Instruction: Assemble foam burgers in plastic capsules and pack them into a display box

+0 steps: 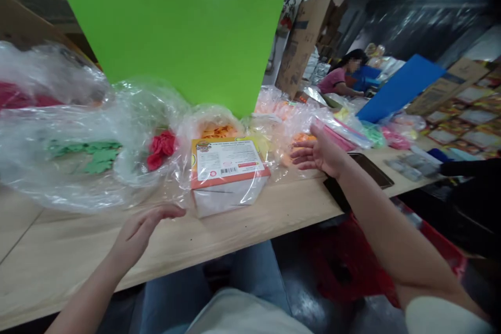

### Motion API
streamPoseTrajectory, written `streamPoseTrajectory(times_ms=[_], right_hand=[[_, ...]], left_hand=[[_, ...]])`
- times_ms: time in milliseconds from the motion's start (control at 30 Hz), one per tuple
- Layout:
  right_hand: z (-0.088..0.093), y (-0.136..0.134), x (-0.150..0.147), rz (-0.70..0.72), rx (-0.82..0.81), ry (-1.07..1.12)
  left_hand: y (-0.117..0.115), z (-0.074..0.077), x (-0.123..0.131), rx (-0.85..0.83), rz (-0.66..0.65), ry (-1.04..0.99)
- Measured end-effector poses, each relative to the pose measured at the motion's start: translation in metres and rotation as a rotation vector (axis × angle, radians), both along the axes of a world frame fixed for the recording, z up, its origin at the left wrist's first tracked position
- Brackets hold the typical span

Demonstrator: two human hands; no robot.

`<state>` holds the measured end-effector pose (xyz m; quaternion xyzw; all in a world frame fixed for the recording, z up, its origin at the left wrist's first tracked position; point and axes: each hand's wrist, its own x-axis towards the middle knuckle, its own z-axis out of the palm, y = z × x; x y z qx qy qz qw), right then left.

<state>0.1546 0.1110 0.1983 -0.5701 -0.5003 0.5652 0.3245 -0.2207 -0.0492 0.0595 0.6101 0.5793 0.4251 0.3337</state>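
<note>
My left hand [143, 229] hovers over the wooden table [250, 219] near its front edge, fingers stretched out and empty. My right hand [319, 154] is held out further right, fingers spread, holding nothing, close to clear bags of orange pieces [274, 115]. Between the hands lies a clear packet with an orange-edged printed card [227, 167]. A large green sheet [176, 26] stands upright behind it.
Big clear bags hold green foam leaves [92, 154] and red flowers [161, 148] on the left. A dark flat phone-like slab [364, 175] lies under my right forearm. A blue sheet [399, 88] and another person [344, 78] are at the far right.
</note>
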Motion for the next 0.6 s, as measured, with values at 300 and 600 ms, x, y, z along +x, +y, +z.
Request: streamPoseTrajectory(times_ms=[300,600], right_hand=[[-0.033,-0.026,0.016,0.163,0.012,-0.124],[-0.107,-0.048,0.030,0.112,0.162,-0.090]], left_hand=[[-0.001,0.002,0.009,-0.225,0.179,-0.378],[0.008,0.009,-0.010,-0.265,0.193,-0.176]])
